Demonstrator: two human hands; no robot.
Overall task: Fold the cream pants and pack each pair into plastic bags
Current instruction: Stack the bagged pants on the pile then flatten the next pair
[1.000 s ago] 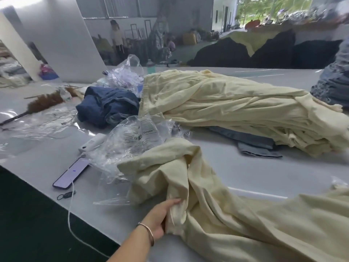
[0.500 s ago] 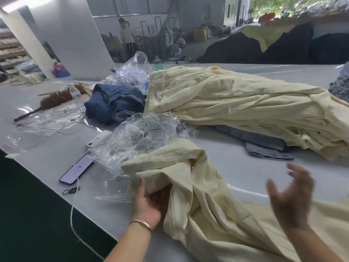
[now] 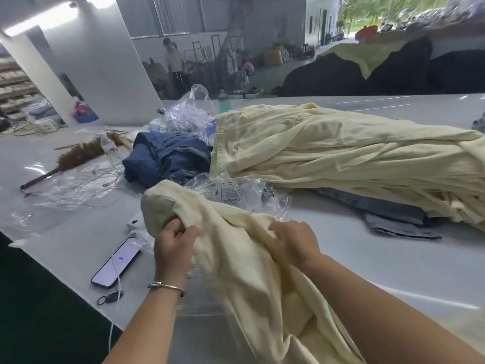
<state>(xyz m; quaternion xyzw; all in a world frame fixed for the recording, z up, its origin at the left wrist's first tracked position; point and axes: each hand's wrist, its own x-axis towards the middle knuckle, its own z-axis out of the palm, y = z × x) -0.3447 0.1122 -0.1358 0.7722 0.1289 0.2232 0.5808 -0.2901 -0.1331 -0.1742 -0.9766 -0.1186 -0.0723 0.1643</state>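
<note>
The left hand (image 3: 174, 239) and right hand (image 3: 294, 239) are both closed on a crumpled pair of cream cotton pants (image 3: 236, 258), lifted at the near edge of the white surface (image 3: 367, 258); its length trails toward the near right. Clear plastic bags (image 3: 236, 191) lie just beyond, a heaped pile of cream pants (image 3: 341, 153) farther back.

bare table (image 3: 367, 258) right, phone (image 3: 116, 261) left, cream pile (image 3: 341, 158) behind
</note>
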